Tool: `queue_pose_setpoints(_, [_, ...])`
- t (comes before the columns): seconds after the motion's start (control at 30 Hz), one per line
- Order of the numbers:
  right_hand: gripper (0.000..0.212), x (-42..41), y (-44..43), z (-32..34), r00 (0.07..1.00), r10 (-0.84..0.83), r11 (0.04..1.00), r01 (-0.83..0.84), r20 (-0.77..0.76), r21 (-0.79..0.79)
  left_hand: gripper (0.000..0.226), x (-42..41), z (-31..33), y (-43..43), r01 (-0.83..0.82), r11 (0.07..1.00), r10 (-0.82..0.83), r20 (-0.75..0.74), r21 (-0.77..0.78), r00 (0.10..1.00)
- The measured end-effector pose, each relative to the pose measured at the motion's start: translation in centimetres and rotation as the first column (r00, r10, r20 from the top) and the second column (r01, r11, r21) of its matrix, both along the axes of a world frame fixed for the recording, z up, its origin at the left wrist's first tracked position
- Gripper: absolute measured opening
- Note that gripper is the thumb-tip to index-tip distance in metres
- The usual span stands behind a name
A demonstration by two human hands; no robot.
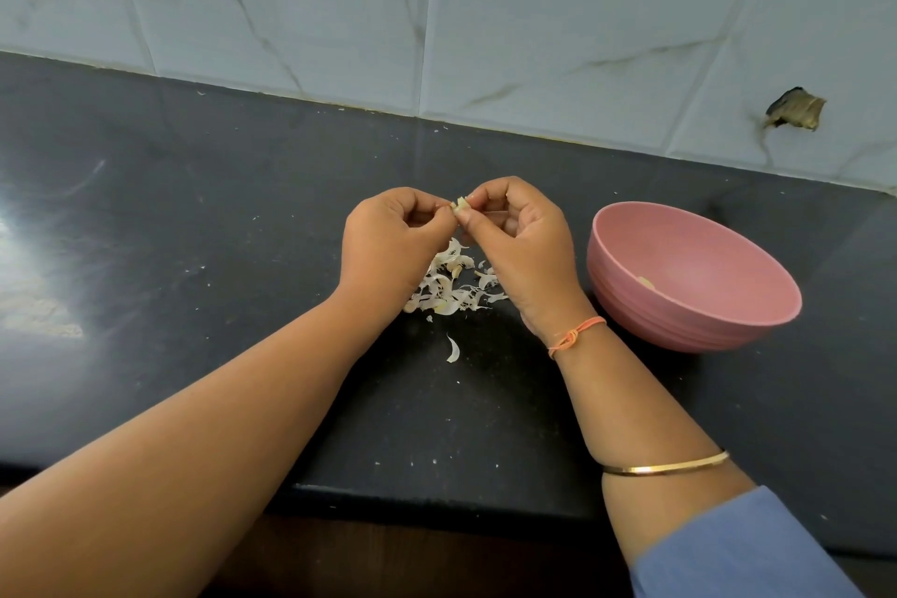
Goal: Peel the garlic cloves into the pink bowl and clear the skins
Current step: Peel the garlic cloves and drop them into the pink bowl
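1. The garlic clove (460, 205) is held up over the desk (194, 257) at the middle of the scene. The left hand (388, 248) and the right hand (519, 243) each pinch it between curled fingertips and thumb, one from either side. Papery bits show on it, so I judge it to be only partly peeled.
2. A pile of skins (451, 282) lies on the desk right under the hands, with one stray skin (452, 349) a little nearer. I cannot tell whether any whole cloves are mixed in.
3. The pink bowl (679, 209) stands to the right, just beside the right wrist. One pale piece (647, 283), likely a peeled clove, shows inside it, and the near rim hides part of the bottom.
4. Judging by the size of the pile, peeling looks well under way. What is left is to finish this clove, drop it in the bowl and peel any others.
5. Clearing the skins has not yet begun: all of them lie loose on the desk.
6. No brand, label or writing is readable anywhere, neither on the bowl nor on the tiled wall (485, 15) at the far side.
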State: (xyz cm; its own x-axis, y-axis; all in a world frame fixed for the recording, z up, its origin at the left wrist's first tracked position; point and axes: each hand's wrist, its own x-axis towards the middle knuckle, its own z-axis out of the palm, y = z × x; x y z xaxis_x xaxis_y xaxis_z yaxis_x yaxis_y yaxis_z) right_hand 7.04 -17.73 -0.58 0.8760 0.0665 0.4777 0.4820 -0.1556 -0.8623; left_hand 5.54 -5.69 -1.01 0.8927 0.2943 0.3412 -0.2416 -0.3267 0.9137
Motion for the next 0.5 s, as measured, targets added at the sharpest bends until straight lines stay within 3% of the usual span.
queue_pose_setpoints(0.3, [0.016,-0.20,-0.34,0.91,0.986,0.145,0.912,-0.100,-0.085,0.397,0.016,0.14,-0.08,0.17,-0.038,0.999,0.038,-0.083,-0.001,0.996])
queue_pose_setpoints(0.4, [0.011,-0.33,-0.39,0.91,0.974,0.172,0.910,-0.100,-0.146,0.403,0.016,-0.09,-0.04,0.06,-0.015,0.999,0.013,-0.079,-0.031,0.997])
queue_pose_setpoints(0.5, [0.010,-0.43,-0.26,0.74,0.972,0.131,0.938,-0.059,-0.193,0.341,0.030,-0.29,0.05,-0.01,0.014,0.998,-0.017,-0.043,-0.066,0.999])
